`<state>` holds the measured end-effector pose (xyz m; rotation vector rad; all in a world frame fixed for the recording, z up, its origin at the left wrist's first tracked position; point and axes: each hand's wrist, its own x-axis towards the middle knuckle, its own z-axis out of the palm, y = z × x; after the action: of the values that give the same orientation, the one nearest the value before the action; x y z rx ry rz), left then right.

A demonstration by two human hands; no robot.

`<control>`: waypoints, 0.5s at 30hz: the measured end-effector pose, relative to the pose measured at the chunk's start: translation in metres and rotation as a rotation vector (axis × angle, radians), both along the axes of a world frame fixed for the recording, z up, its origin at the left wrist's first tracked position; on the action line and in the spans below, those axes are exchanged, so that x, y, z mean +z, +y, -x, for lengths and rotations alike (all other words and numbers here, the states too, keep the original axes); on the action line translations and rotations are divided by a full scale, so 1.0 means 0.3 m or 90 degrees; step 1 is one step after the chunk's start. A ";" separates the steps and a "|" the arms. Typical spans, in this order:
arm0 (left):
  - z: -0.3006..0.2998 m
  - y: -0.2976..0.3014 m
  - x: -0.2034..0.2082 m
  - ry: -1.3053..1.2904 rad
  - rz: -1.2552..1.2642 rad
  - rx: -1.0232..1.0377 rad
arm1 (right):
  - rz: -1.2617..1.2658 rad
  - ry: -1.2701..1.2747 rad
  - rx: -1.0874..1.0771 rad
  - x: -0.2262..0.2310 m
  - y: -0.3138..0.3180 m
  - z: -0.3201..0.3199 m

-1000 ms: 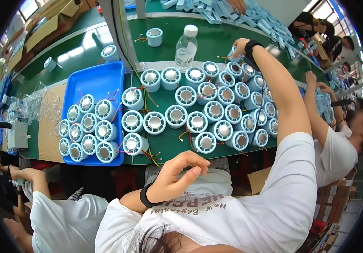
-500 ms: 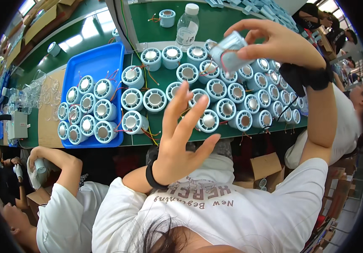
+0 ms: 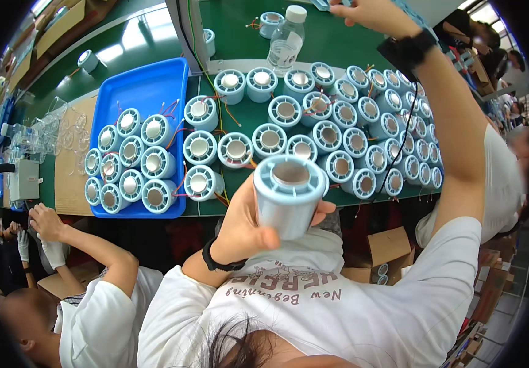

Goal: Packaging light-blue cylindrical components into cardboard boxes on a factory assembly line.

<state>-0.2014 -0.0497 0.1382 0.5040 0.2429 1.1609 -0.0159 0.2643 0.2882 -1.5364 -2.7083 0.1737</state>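
Observation:
My left hand is closed around a light-blue cylindrical housing, held up in front of my chest. The housing has a slotted ring and a silvery disc on its upper end. At the top edge my right hand reaches beside light-blue flat pieces; its visible fingers are apart, and the frame cuts part of it off. Many similar housings with thin wires stand in rows on the green table. Several more stand in a blue tray on the left.
A clear bottle with a white cap stands behind the rows. Clear plastic pieces lie on cardboard at the left, near a grey box. A co-worker's arm is at lower left. An open carton stands below the table edge.
The housing has passed from my right hand into my left, which was open before. My right hand has moved up and away to the top edge. The view has shifted slightly.

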 end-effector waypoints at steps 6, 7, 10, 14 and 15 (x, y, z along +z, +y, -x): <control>0.034 0.045 -0.002 0.005 -0.018 -0.007 | -0.015 -0.114 0.176 -0.364 0.435 0.136; 0.040 0.058 -0.011 0.042 -0.061 -0.005 | 0.026 -0.117 0.213 -0.390 0.464 0.169; 0.067 0.091 -0.038 0.119 -0.141 -0.001 | 0.069 -0.133 0.252 -0.443 0.518 0.221; 0.088 0.090 -0.067 0.158 -0.117 -0.062 | 0.052 -0.107 0.264 -0.458 0.548 0.137; 0.082 0.089 -0.072 0.156 -0.086 -0.052 | 0.022 -0.054 0.284 -0.446 0.550 0.073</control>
<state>-0.2261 -0.0229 0.1167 0.7702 0.3531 1.0391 -0.0377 0.4293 0.1543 -0.9409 -3.0894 0.1659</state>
